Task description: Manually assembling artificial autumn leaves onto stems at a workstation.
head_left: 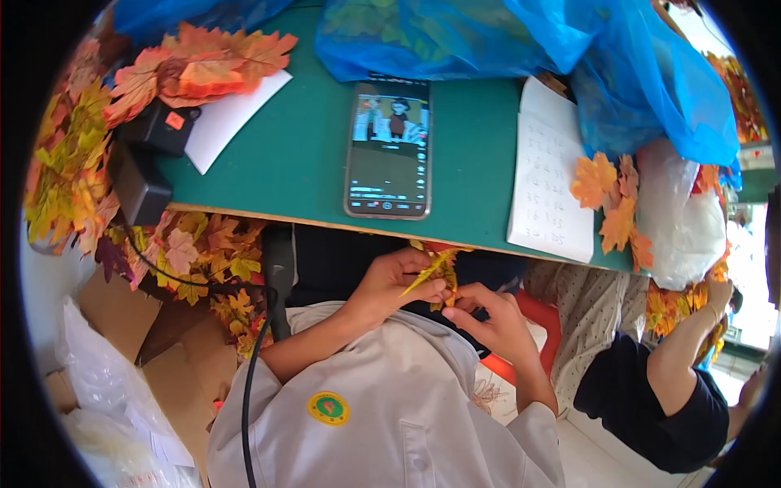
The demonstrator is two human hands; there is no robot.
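Observation:
Just below the table's front edge, my left hand (396,281) is closed, its thumb and fingers pinching a yellow-green artificial maple leaf (439,267). Close by on the right, my right hand (490,317) has its thumb and fingertips brought together at the lower part of the same leaf piece. An orange-red bit of leaf shows behind the fingers. The fingers partly cover the stem, so its joint cannot be made out.
A phone (389,150) lies on the green table (268,163). Blue plastic bags (455,41) fill the back. Right are a paper sheet (551,179) and orange leaves (618,203); left, a leaf stack (203,65) and black boxes (140,183). A cable (248,390) hangs left. Another person's arm (687,333) is at right.

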